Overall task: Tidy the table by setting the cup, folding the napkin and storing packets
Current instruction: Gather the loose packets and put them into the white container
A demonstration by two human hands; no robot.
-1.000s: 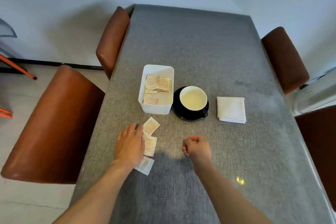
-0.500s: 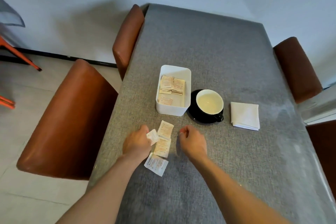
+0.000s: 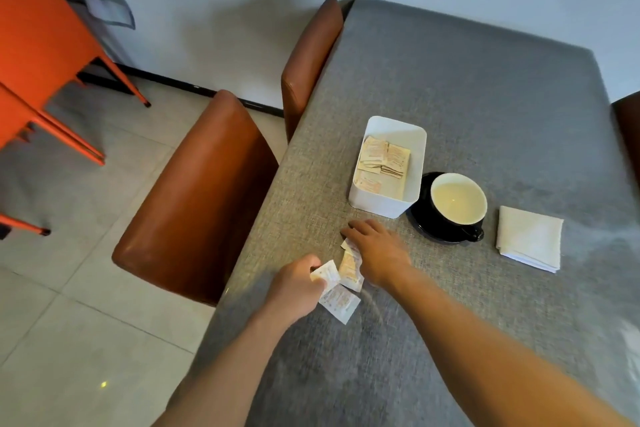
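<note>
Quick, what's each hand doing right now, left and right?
Left hand: fingers pinch a white packet.
Right hand: open, fingers flat over the loose packets on the table.

Left hand (image 3: 298,284) curled, pinching; right hand (image 3: 377,251) flat, fingers spread, palm down.

coarse woven grey cloth table top (image 3: 485,107), matt and rough. smooth white plastic rectangular bin (image 3: 379,203), thin printed paper packets (image 3: 384,159) inside. glossy black ceramic cup with cream inside (image 3: 457,208) on a shiny black saucer (image 3: 426,229). soft white folded cloth napkin (image 3: 530,236). smooth brown leather-look chair (image 3: 194,204), slight sheen.
</note>
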